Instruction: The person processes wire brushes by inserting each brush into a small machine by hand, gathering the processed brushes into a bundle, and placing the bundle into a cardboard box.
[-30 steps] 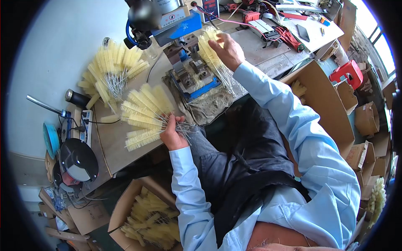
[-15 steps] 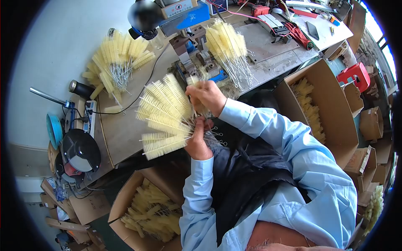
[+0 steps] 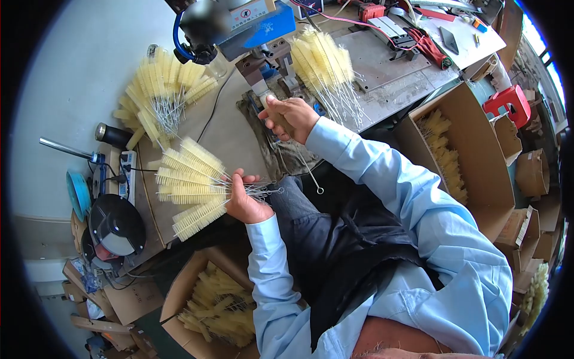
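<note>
My left hand (image 3: 246, 200) is closed around the wire handles of a fanned bunch of pale yellow bottle brushes (image 3: 194, 179). Their bristle heads point left, and the looped wire ends stick out to the right of my fist. My right hand (image 3: 292, 118) grips a single bottle brush (image 3: 314, 180) by its bristle part, which my fingers partly cover. Its wire stem hangs down toward me and ends in a ring. The fingertips of this hand are right at the metal bench machine (image 3: 256, 78).
Brush piles lie on the bench to the left (image 3: 170, 84) and right (image 3: 323, 60) of the machine. Open cartons of brushes stand below left (image 3: 173, 299) and at right (image 3: 484, 155). A black cable (image 3: 216, 107) crosses the bench near a black cylinder (image 3: 113, 136).
My left hand has moved left and down with the bunch, away from my right hand. My right hand has shifted slightly toward the machine, and a single brush's looped stem now shows below it.
</note>
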Motion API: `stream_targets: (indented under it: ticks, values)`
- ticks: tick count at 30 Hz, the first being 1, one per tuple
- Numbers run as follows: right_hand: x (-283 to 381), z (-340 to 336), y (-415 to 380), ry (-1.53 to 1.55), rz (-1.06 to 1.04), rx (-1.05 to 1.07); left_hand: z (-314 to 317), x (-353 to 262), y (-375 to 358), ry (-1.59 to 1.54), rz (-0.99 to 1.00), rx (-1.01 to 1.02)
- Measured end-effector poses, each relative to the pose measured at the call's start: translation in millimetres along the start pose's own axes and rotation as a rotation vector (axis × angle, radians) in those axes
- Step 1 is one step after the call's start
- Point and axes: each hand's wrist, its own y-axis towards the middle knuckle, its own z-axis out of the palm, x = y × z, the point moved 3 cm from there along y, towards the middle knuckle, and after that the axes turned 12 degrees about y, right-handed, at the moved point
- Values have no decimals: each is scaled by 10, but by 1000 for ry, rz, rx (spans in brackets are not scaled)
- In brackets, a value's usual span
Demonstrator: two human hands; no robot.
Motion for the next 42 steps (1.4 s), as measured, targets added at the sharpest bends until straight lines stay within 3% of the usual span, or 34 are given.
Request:
stream_targets:
  ticks: [12,18,26,28,34,38,42]
  values:
    - [-22,-10,163,220,160,-78,149,284,113,-3,-84,29]
    - [-108,135,-168,384,263,5,44,312,212,-8,-83,41]
    - [-421,323,-272,226,179,-77,91,266,204,-33,-115,64]
    - [-480,332,-323,10,90,-83,83,273,212,-42,-124,66]
    - [-323,4,-517,-204,-221,-148,116,199,182,-54,-75,56]
    - [-96,-293,-584,-209,-335,-164,157,252,224,-32,-104,53]
    - [47,-370,-570,-184,-320,-189,218,249,255,-38,-64,41]
